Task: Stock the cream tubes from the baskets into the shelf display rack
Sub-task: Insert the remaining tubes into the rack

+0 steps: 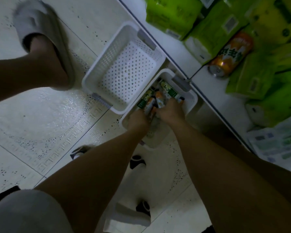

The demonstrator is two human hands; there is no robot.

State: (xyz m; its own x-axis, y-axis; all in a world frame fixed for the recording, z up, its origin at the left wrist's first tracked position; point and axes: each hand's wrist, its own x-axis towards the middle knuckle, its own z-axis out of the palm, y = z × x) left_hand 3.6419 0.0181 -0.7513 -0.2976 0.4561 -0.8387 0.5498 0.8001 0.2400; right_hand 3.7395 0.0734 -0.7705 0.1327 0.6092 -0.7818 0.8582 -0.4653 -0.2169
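Note:
Two white perforated baskets sit on the tiled floor beside the shelf base. The far basket holds nothing. The near basket holds several cream tubes with green and orange labels. Both my hands are down inside the near basket. My left hand grips tubes, an orange-labelled tube sticking out past its fingers. My right hand grips other tubes, a green-labelled one pointing away from it. The rest of the basket's contents are hidden under my hands and forearms.
The white bottom shelf runs diagonally at the right, stacked with green tissue packs and an orange can lying on its side. A foot in a grey slipper stands at the upper left. Small dark objects lie on the floor.

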